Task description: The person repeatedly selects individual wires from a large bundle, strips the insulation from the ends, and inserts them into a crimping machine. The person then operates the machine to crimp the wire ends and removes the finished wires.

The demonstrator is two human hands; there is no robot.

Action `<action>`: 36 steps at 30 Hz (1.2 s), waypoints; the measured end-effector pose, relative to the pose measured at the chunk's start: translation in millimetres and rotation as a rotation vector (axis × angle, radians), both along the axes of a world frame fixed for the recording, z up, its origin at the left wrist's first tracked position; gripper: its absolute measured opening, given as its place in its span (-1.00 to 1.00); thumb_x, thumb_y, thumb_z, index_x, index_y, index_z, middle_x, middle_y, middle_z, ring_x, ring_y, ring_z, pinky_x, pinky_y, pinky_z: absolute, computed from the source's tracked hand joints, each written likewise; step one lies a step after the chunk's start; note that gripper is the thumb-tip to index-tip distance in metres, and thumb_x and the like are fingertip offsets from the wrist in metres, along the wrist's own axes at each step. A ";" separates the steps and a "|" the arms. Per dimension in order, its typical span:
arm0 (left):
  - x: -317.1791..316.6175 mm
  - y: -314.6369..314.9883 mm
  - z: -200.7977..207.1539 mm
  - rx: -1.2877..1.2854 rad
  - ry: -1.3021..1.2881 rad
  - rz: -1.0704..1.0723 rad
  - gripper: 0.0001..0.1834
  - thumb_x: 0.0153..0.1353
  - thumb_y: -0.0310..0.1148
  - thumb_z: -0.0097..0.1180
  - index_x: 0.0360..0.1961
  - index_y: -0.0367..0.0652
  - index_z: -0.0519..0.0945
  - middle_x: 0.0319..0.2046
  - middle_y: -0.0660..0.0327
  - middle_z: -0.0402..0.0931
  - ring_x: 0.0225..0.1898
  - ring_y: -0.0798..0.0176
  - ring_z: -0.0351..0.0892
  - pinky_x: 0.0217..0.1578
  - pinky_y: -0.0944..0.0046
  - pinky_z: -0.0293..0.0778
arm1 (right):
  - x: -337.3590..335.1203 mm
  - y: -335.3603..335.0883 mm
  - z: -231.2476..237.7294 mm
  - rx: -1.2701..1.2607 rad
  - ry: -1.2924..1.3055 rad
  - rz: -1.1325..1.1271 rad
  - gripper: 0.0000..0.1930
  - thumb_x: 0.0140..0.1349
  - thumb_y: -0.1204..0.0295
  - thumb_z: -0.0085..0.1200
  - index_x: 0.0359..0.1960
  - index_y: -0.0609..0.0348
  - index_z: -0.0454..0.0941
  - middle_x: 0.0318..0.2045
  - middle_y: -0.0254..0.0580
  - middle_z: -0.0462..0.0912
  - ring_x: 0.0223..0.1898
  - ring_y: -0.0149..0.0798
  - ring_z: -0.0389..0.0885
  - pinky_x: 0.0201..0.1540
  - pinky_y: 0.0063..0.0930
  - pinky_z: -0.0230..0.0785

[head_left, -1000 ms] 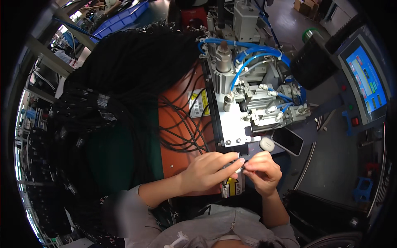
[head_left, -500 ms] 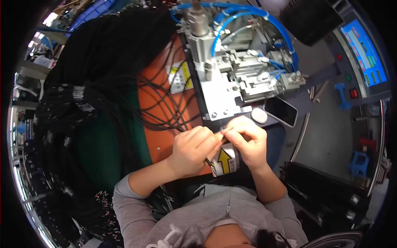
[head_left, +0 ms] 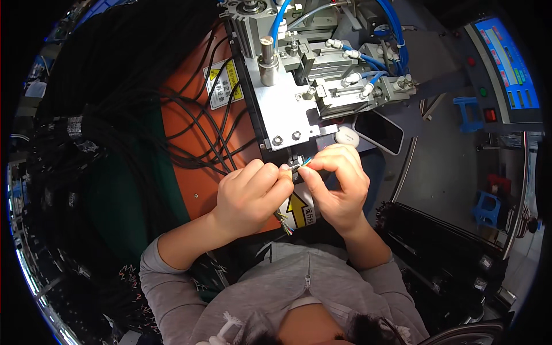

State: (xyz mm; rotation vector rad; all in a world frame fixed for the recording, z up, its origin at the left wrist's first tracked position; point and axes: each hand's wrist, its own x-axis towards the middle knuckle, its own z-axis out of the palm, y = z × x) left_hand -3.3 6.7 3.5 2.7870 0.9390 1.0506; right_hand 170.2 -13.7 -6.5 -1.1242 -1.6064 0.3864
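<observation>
Just in front of a metal machine, my two hands meet at the fingertips. My left hand (head_left: 248, 198) is closed around a black cable, and its thumb and forefinger pinch close to thin wires. Between thumb and forefinger, my right hand (head_left: 340, 188) pinches a few coloured wires (head_left: 306, 163), with blue and orange among them. Right behind the fingertips is a small metal fixture (head_left: 295, 159) at the machine's front edge. Below my left hand stick out more bare-ended coloured wires (head_left: 284, 223). The cable inside my left palm is mostly hidden.
The machine (head_left: 287, 109) carries cylinders and blue air hoses (head_left: 397, 40). A phone (head_left: 379, 132) and a round white case (head_left: 347, 135) lie to its right. Black cables (head_left: 198, 123) spread over the orange surface (head_left: 183, 167) at left. A lit screen (head_left: 509, 63) stands far right.
The view has shifted, so the machine and hands sit higher and further left in the picture. Coloured wires now show at my right fingertips, where before they were blurred.
</observation>
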 end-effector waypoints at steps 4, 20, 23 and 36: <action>1.7 2.6 -1.2 -0.039 -0.010 -0.031 -0.72 -0.14 -0.50 0.22 -0.30 -0.25 0.63 -0.57 0.30 0.38 -0.61 0.34 0.35 -0.68 0.38 0.26 | 17.1 1.5 4.0 -0.270 0.041 0.159 -0.86 0.01 0.54 0.25 -0.46 0.22 0.50 -0.47 -0.23 0.55 -0.39 -0.25 0.49 -0.25 -0.45 0.31; 6.4 -5.0 -9.5 -0.083 0.213 0.023 -0.68 -0.05 -0.45 0.15 -0.19 -0.16 0.62 -0.54 0.36 0.26 -0.56 0.45 0.33 -0.68 0.47 0.28 | 15.6 9.6 -26.6 -0.248 -0.078 0.052 -0.96 -0.01 0.61 0.16 -0.51 0.27 0.54 -0.52 -0.20 0.56 -0.43 -0.21 0.50 -0.32 -0.42 0.34; 10.2 -8.5 -8.8 -0.111 0.247 0.079 -0.67 -0.03 -0.48 0.15 -0.16 -0.15 0.63 -0.57 0.33 0.19 -0.58 0.44 0.32 -0.68 0.45 0.28 | 12.4 7.2 -27.7 -0.220 -0.156 0.020 -0.95 -0.04 0.59 0.16 -0.53 0.23 0.53 -0.53 -0.19 0.54 -0.45 -0.15 0.46 -0.37 -0.35 0.31; 10.6 -5.7 -12.4 -0.110 0.144 0.080 -0.70 -0.12 -0.51 0.20 -0.26 -0.19 0.65 -0.56 0.30 0.32 -0.62 0.40 0.38 -0.68 0.41 0.30 | 10.3 3.9 -50.4 -0.498 0.296 0.066 -0.95 0.08 0.58 0.03 -0.51 0.29 0.46 -0.53 -0.31 0.49 -0.44 -0.45 0.39 -0.34 -0.56 0.24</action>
